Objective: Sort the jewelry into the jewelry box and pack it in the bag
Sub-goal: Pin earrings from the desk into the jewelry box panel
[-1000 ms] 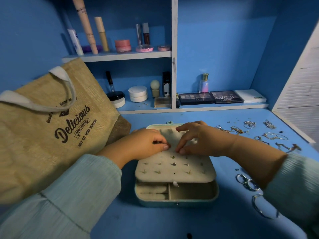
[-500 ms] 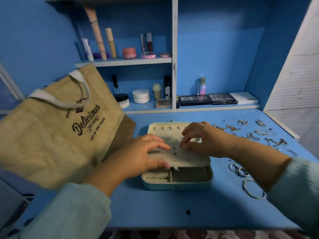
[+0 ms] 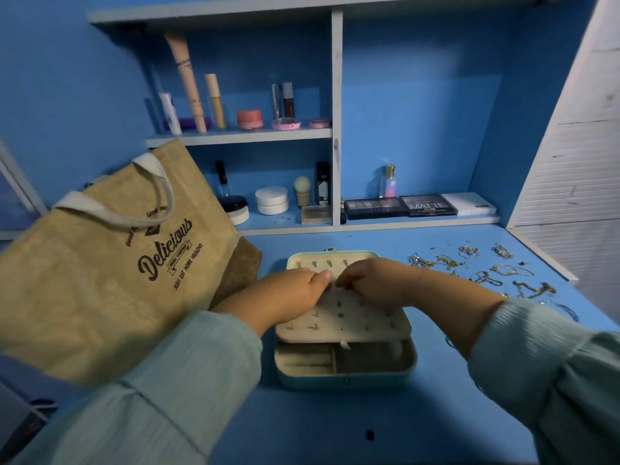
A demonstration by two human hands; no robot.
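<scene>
Head view: the left hand (image 3: 288,297) and right hand (image 3: 375,283), fingers curled, meet on the earring panel (image 3: 349,320) of the open jewelry box (image 3: 345,367) on the counter (image 3: 302,421), beside the bag (image 3: 110,263), though what they pinch I cannot tell.

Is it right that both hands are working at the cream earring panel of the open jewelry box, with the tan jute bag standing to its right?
Not quite: the head view shows the tan jute bag to the left of the mint-green jewelry box, not the right. The rest holds: left hand and right hand both work at the cream earring panel.
</scene>
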